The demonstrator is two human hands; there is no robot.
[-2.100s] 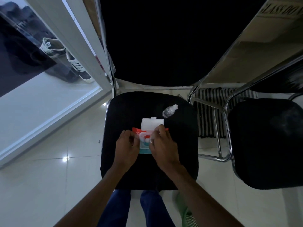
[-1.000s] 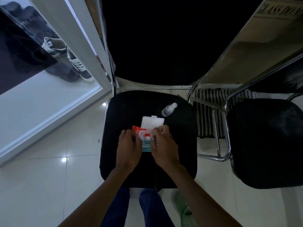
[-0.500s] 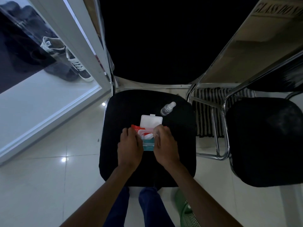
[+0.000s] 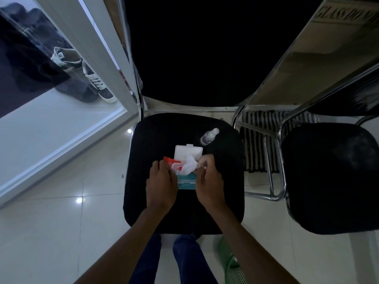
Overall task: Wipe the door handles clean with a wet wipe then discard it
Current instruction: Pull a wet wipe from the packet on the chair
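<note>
Wet wipe pack (image 4: pixel 185 178) on black chair seat (image 4: pixel 160 138), lid flipped up, left hand (image 4: pixel 161 184) pressing down on pack and hiding its left part, right hand (image 4: pixel 209 181) pinching white wipe (image 4: pixel 189 163) half out of opening, small spray bottle (image 4: pixel 208 136) just behind, green bin (image 4: pixel 230 263) cut off at bottom edge.
</note>
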